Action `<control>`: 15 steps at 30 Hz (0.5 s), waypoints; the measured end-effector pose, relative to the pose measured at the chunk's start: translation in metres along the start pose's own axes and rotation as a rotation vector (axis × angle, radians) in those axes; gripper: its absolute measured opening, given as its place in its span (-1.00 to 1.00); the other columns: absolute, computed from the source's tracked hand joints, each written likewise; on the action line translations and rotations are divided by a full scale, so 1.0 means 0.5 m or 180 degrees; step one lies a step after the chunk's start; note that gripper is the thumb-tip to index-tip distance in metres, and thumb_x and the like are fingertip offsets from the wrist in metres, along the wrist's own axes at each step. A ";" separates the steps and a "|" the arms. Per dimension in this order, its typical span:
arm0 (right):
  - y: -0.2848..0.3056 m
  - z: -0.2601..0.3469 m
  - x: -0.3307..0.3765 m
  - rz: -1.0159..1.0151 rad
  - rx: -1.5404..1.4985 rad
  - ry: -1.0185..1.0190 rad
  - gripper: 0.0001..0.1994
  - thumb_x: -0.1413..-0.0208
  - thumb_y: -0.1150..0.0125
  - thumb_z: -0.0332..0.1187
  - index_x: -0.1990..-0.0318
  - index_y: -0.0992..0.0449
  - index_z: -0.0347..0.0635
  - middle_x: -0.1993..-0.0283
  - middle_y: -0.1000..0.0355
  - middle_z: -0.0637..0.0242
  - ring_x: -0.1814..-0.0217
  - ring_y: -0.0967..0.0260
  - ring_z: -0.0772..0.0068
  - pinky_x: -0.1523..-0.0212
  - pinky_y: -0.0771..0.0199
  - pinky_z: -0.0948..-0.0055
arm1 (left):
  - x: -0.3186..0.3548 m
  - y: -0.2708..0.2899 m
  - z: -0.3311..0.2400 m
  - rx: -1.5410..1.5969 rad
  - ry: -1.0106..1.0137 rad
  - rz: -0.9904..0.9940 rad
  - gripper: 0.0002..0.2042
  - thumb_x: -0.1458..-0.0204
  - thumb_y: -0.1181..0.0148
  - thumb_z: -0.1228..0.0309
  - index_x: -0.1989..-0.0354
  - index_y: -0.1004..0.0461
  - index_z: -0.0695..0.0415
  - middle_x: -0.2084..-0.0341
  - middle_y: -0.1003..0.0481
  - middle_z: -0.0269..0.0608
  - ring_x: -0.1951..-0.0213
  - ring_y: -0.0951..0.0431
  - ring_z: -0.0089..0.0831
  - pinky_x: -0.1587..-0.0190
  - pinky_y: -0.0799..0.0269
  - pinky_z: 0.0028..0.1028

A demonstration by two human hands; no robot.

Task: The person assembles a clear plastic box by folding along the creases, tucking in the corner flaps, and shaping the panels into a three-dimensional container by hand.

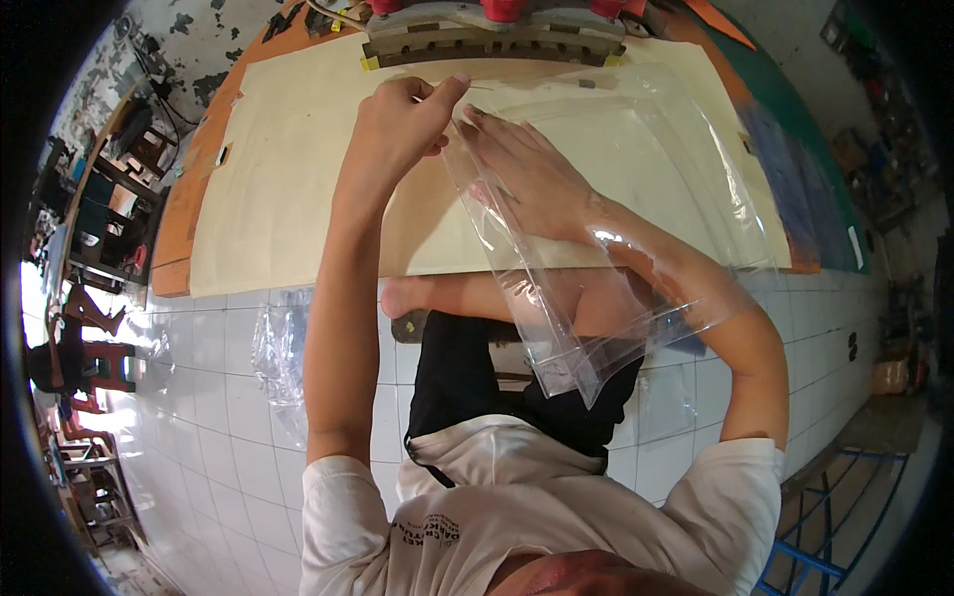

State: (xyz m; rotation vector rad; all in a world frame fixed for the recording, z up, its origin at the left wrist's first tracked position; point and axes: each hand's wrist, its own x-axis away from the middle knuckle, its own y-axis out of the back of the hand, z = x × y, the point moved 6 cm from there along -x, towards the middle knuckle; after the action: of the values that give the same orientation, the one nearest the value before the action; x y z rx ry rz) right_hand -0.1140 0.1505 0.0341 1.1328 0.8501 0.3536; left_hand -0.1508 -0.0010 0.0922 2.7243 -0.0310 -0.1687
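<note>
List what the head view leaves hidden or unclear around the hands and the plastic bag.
- Right hand: inside the clear bag, blurred by glare.
- Left hand: fingertips curl under, so the grip on the bag edge is unclear.
- Machine: top cut off by the frame edge.

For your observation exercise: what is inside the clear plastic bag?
The right hand and forearm lie inside the clear bag, palm down on the cream board. The left hand pinches the bag's far edge. Nothing else shows inside.
</note>
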 end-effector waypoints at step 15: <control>-0.005 -0.018 -0.006 -0.0031 0.0083 -0.0188 -0.28 -0.20 -0.09 -0.18 -0.43 -0.01 -0.30 -0.53 0.11 -0.04 -0.54 0.11 -0.05 -0.46 0.10 0.00 | -0.028 0.004 0.018 0.0027 0.0000 -0.0098 -0.63 -0.03 -0.27 0.18 0.51 -0.60 0.32 0.63 -0.56 -0.13 0.52 -0.59 -0.46 0.37 -0.50 -0.49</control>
State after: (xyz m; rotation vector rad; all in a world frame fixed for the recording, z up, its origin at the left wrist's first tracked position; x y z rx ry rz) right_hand -0.1231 0.1532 0.0318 1.1574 0.8098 0.3004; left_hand -0.1660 -0.0056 0.0866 2.7342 0.0103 -0.1779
